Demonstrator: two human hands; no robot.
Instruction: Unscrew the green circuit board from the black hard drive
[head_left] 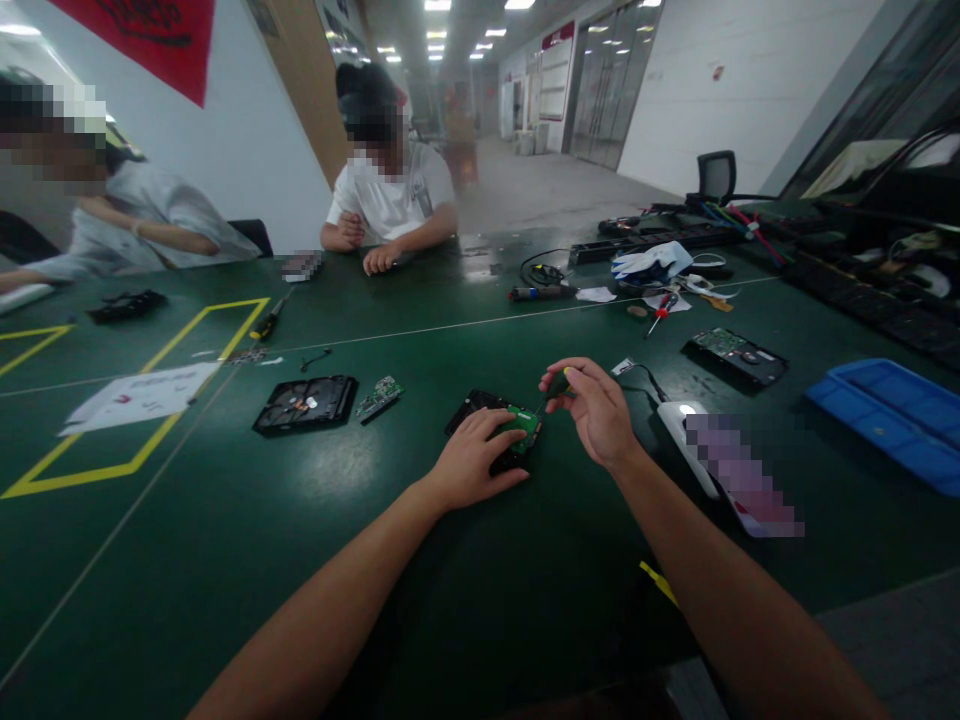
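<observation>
A black hard drive (466, 408) with a green circuit board (527, 428) facing up lies on the table in front of me. My left hand (476, 455) holds it down, fingers across the board and thumb along its near side. In my right hand (592, 405) is a screwdriver (559, 384) with a dark and yellow handle, pinched between thumb and fingers. Its tip points down at the board's right end; whether it touches a screw is too small to tell. Left of the drive lie a loose circuit board (381, 398) and another hard drive (307, 402).
On the right are a white device with a cable (679, 425), a third hard drive (736, 357) and a blue tray (892, 415). Farther back lie a red screwdriver (661, 314), gloves (651, 262) and an electric screwdriver (541, 293). Two people sit across the green table (225, 580).
</observation>
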